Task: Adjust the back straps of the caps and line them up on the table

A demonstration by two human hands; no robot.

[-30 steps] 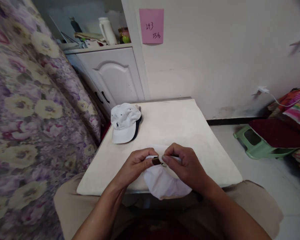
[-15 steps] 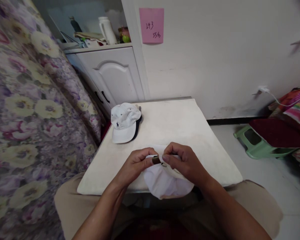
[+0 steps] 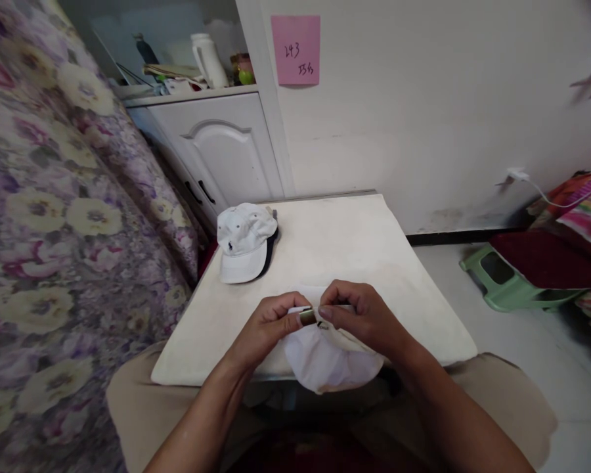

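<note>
A white cap (image 3: 328, 364) hangs over the near edge of the table, its crown toward me. My left hand (image 3: 276, 322) pinches a brass-coloured metal buckle (image 3: 307, 318) on the cap's back strap. Just to the right, my right hand (image 3: 357, 312) is closed with thumb and finger on the strap beside the buckle. The fingertips of both hands nearly meet, and the strap between them is mostly hidden. Farther back on the left lies another white cap (image 3: 246, 240) with a small dark logo, resting on a dark cap (image 3: 270, 253) that shows along its right side.
The cream-covered table (image 3: 339, 230) stands against a white wall. A floral curtain (image 3: 54, 263) hangs close on the left, in front of a white cabinet (image 3: 221, 151). On the floor at right is a green stool (image 3: 502, 279) with a dark red top.
The buckle has tilted slightly and now catches more light. Both hands keep their grip at almost the same place; the whole view has shifted a little.
</note>
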